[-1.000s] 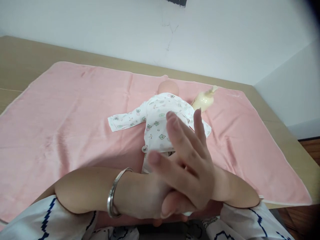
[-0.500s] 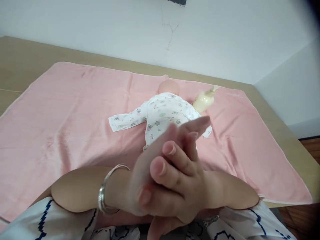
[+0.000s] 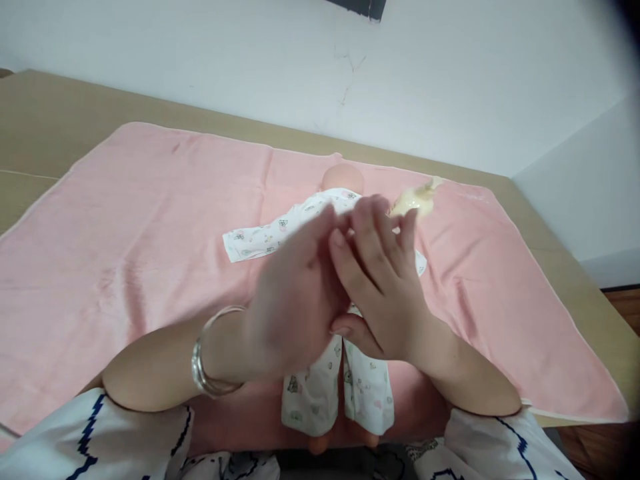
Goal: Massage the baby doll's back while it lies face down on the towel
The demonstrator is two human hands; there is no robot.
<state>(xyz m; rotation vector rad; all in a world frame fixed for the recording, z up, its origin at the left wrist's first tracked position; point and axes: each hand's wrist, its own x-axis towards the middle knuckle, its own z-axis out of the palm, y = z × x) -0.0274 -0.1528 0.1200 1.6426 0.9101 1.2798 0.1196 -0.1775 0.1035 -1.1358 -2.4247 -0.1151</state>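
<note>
Item: left hand (image 3: 293,303), one. I am holding it raised, palm turned inward, fingers stretched and partly hidden; bangles (image 3: 197,367) are circling its wrist.

Item: right hand (image 3: 387,300), one. I am laying it against the left, fingers extended and slightly parted, thumb pointing across. The two hands are meeting at a slant; how fully the palms are touching I am not able to tell. Neither is visibly pinching anything.

Item: doll (image 3: 310,213), one, in printed shirt and trousers (image 3: 314,390). It is lying under and beyond the hands, its torso mostly hidden by them. Its long axis is running away from me, feet at the near side, head (image 3: 343,179) at the far side. That line is passing below the meeting of the hands, so neither is plainly standing nearer.

Item: pump bottle (image 3: 419,200), one, cream-coloured. It is sitting just beside the doll, on the right hand's side.

Item: pink blanket (image 3: 175,220), one, spreading beneath doll and bottle on a table (image 3: 70,120).
</note>
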